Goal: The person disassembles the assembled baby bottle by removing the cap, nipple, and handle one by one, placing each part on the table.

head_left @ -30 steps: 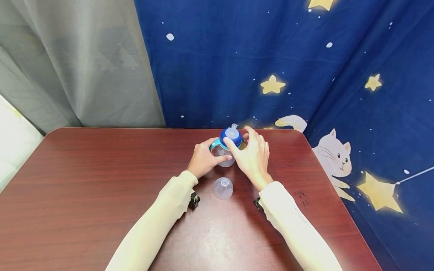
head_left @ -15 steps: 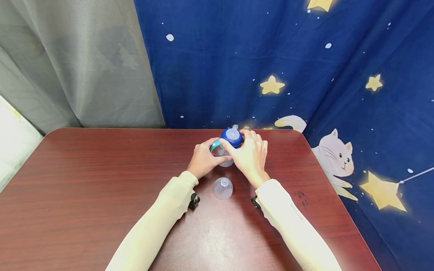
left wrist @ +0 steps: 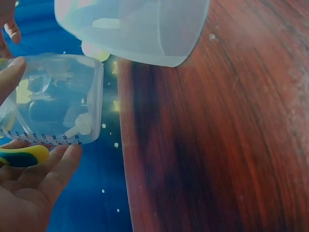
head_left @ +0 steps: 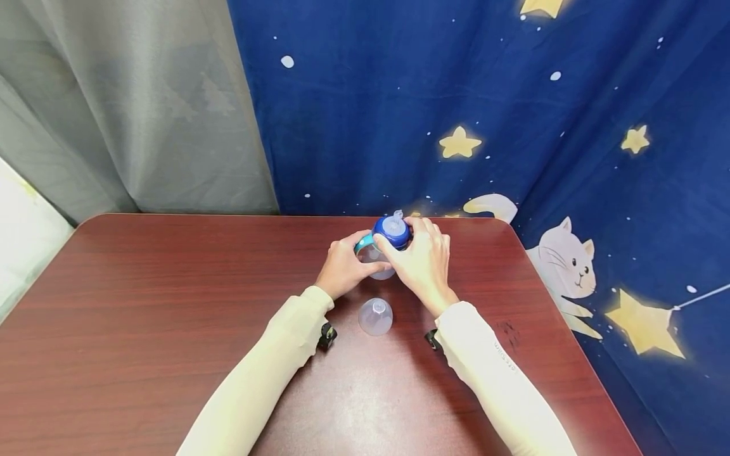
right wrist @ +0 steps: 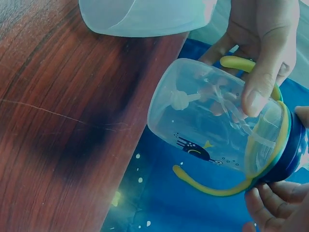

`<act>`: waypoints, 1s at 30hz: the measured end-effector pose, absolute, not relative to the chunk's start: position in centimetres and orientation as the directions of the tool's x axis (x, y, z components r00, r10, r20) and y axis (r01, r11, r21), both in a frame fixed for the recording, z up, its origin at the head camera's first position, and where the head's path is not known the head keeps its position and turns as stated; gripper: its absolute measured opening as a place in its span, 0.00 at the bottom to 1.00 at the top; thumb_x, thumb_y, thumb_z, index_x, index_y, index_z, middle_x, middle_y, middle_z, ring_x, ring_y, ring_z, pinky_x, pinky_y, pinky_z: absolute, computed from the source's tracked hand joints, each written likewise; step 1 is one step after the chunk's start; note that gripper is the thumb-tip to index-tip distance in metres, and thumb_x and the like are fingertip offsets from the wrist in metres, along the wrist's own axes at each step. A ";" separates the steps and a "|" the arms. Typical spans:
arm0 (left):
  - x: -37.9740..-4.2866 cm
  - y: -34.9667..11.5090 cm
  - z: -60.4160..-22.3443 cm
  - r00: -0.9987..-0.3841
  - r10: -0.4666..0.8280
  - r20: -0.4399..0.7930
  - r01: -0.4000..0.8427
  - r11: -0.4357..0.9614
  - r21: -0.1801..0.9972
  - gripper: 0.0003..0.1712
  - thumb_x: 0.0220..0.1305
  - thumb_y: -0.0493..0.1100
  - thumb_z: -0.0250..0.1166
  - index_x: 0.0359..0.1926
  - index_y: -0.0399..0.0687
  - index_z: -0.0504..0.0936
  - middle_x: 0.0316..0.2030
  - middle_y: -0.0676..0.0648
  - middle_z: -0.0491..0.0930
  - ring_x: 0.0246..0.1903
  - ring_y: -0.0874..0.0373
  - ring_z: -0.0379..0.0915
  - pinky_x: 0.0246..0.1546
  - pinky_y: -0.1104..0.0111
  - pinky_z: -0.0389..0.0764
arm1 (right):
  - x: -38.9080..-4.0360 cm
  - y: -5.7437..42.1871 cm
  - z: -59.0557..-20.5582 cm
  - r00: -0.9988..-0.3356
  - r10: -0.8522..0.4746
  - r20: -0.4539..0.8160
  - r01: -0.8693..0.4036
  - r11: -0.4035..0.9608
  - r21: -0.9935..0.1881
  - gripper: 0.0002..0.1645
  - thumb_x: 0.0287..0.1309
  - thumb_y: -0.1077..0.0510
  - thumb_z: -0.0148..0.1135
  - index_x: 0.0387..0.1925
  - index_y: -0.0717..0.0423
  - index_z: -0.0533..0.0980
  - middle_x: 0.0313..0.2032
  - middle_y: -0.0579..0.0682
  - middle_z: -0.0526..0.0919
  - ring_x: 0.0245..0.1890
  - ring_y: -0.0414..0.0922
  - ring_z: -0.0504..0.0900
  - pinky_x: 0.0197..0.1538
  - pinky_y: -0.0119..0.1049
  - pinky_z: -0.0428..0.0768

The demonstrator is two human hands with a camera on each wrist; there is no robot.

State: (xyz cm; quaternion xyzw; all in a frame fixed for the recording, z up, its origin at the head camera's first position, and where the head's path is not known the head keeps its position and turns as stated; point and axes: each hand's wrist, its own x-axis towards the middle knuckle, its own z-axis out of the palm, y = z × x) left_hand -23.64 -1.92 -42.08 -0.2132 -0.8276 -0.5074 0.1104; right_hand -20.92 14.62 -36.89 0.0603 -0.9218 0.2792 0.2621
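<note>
A clear baby bottle (right wrist: 203, 125) with a straw inside stands out from my left hand (head_left: 342, 266), whose fingers and thumb grip its body. Two curved handles, yellow-green on one face and turquoise on the other, come off its neck; one handle (right wrist: 207, 188) shows whole in the right wrist view. My right hand (head_left: 424, 259) holds the dark blue screw collar (head_left: 400, 235), its thumb on the near side and fingers on the far side. A clear spout (head_left: 398, 216) pokes up from the collar. Closer to me, a clear dome cap (head_left: 376, 316) sits on the table.
The reddish-brown table (head_left: 171, 316) spreads widely to the left, its far edge close behind the bottle. Behind it hang a grey curtain (head_left: 154, 114) and a blue starry curtain (head_left: 365, 114). Dark smudges (head_left: 506, 332) mark the tabletop at right.
My right hand has shifted its hold on the collar, the thumb first sliding left and then slightly back right. The spout now points differently. My left hand and the dome cap stay in place.
</note>
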 end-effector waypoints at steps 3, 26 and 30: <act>-23.6 -2.1 -42.0 -0.884 0.249 0.395 0.464 0.379 0.800 0.40 0.45 0.52 0.82 0.59 0.44 0.80 0.47 0.47 0.85 0.42 0.56 0.80 0.46 0.60 0.78 | -21.0 15.0 -36.7 -0.867 -0.024 0.498 -0.301 0.822 -0.484 0.40 0.52 0.33 0.68 0.55 0.58 0.77 0.48 0.53 0.81 0.51 0.51 0.75 0.50 0.51 0.67; -23.7 -2.1 -42.4 -0.868 0.278 0.411 0.490 0.349 0.799 0.38 0.46 0.53 0.81 0.58 0.47 0.81 0.47 0.51 0.85 0.40 0.59 0.79 0.43 0.62 0.76 | -21.7 16.3 -36.3 -0.894 -0.156 0.419 -0.386 0.743 -0.547 0.46 0.50 0.37 0.70 0.67 0.54 0.70 0.56 0.53 0.77 0.60 0.51 0.69 0.62 0.55 0.63; -23.6 -2.1 -42.5 -0.883 0.240 0.403 0.468 0.391 0.793 0.40 0.46 0.57 0.81 0.59 0.48 0.81 0.46 0.52 0.86 0.41 0.61 0.79 0.50 0.57 0.69 | -21.4 15.6 -36.3 -0.877 -0.016 0.480 -0.316 0.771 -0.553 0.51 0.43 0.28 0.72 0.64 0.51 0.72 0.46 0.49 0.78 0.52 0.48 0.73 0.57 0.52 0.66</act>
